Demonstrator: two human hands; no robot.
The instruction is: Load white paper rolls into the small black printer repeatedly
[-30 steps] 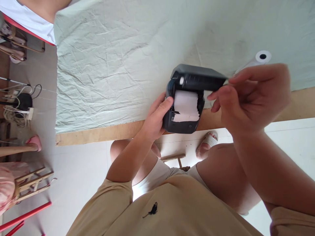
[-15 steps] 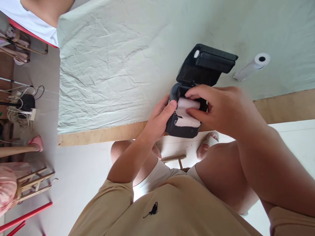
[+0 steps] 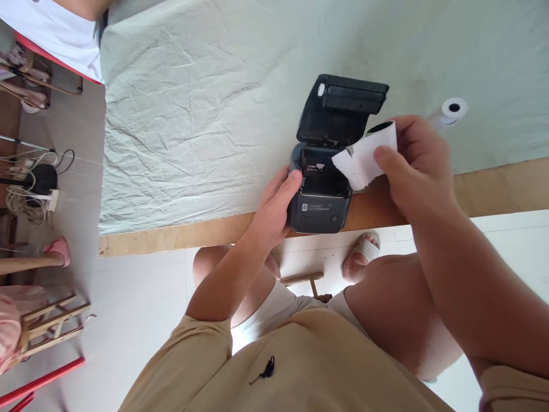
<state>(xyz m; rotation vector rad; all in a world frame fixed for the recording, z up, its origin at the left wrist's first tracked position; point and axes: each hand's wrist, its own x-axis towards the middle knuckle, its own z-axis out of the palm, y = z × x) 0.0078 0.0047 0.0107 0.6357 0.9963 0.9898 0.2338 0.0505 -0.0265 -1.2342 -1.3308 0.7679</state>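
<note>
A black portable receipt printer [image 3: 319, 214] is held at the table's front edge, its lid [image 3: 338, 111] swung up and its paper bay bare inside. My left hand [image 3: 277, 206] grips the printer's left side, thumb on the rim. Just right of the bay, my right hand [image 3: 418, 163] pinches a small roll of white receipt paper [image 3: 373, 154]. Its torn loose end hangs toward the printer. Behind that hand, a second white paper roll [image 3: 454, 109] stands on the cloth, partly hidden.
A pale green wrinkled cloth [image 3: 193, 131] covers the table, with a wooden edge [image 3: 180, 236] in front. Another person's white-clothed body [image 3: 60, 40] is at the upper left. Cables [image 3: 32, 197], a wooden stool [image 3: 55, 323] and a pink-shod foot [image 3: 58, 252] are on the left.
My right hand has lifted the paper roll out of the printer's bay and moved right with it. The printer has tilted slightly, and my left hand still grips it.
</note>
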